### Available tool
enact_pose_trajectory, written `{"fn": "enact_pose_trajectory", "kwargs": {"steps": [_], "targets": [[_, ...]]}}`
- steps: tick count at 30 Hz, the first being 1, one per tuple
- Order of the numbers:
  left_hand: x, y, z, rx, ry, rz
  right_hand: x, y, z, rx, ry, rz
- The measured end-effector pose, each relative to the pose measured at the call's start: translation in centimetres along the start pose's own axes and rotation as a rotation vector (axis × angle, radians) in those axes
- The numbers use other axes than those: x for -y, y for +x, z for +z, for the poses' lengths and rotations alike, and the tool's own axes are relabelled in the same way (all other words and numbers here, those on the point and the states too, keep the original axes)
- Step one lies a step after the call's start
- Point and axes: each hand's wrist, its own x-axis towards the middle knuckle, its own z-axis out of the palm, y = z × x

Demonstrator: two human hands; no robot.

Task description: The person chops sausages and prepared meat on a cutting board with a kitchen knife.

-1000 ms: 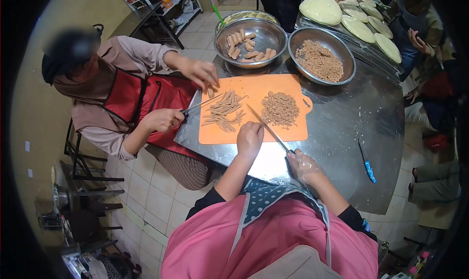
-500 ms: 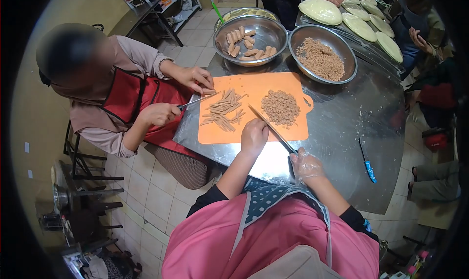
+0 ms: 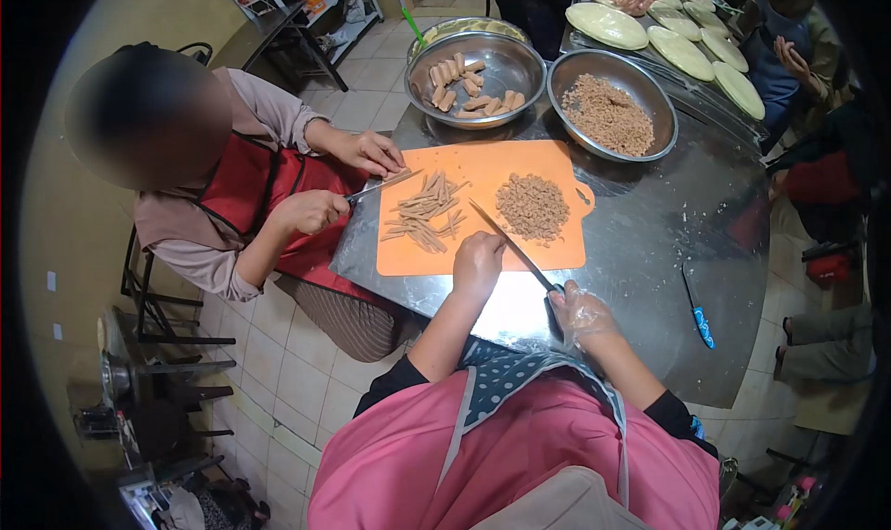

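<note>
My right hand (image 3: 585,315), in a clear plastic glove, is wrapped round the dark handle of a long knife (image 3: 520,253). Its blade points up and left over the orange cutting board (image 3: 483,163). Beside the blade, near the board's front edge, is my left hand (image 3: 478,263), bare, with its fingers curled; what they hold, if anything, is hidden. A pile of finely chopped brown pieces (image 3: 533,207) lies right of the blade. Thin brown strips (image 3: 425,211) are scattered on the left half of the board.
Across the left corner, a person in a red apron (image 3: 237,182) cuts with another knife (image 3: 380,186). Behind the board stand a bowl of sausage pieces (image 3: 520,57) and a bowl of crumbled bits (image 3: 665,122). A blue-handled knife (image 3: 703,326) lies right. Green plates (image 3: 608,26) stand beyond.
My left hand has shifted slightly left, away from the blade. The co-worker's head has leaned toward the board and their knife has moved a little to the right.
</note>
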Motion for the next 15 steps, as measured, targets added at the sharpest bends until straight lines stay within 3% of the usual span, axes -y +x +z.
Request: {"fn": "enact_pose_trajectory", "kwargs": {"steps": [15], "targets": [[0.2, -0.7, -0.3, -0.053, -0.014, 0.042, 0.1, -1.4, 0.3, 0.066, -0.059, 0.033]]}}
